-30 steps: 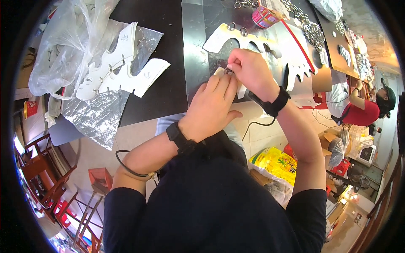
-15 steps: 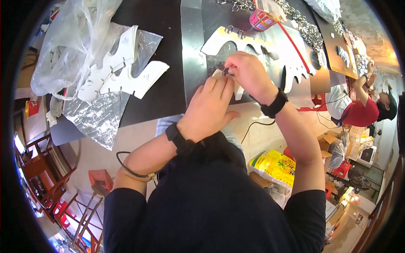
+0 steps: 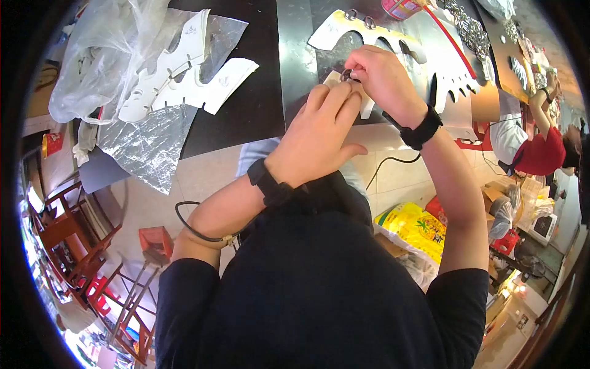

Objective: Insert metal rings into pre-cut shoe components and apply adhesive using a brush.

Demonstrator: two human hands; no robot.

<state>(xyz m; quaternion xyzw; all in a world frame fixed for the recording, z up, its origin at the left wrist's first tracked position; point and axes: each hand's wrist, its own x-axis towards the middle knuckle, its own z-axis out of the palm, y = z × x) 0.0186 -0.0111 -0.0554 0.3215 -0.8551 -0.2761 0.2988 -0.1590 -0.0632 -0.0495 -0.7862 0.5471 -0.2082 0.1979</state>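
At the table's near edge my right hand (image 3: 388, 80) is closed in a pinch on a small dark metal ring (image 3: 346, 75), at the edge of a pale flat piece (image 3: 332, 79). My left hand (image 3: 316, 136) lies over that piece with its fingers stretched forward and its thumb apart. Its fingertips sit beside the ring and cover much of the piece. Just beyond my hands lies a white card strip (image 3: 332, 32) with curved cutouts, bearing metal rings (image 3: 369, 23) along its far edge. Another notched white card (image 3: 445, 74) is to the right.
Left on the dark table (image 3: 252, 101) are stacked white cutout cards (image 3: 215, 83), a clear plastic bag (image 3: 92, 74) and a crinkled clear sheet (image 3: 150, 147). Far right are a pink tub (image 3: 401, 7), a red stick (image 3: 452, 40) and heaped metal rings (image 3: 470, 34). A person in red (image 3: 541, 150) works beyond.
The whole view has shifted, so the table sits higher and farther right in the picture. Both hands keep nearly the same pose at the ring and the pale piece.
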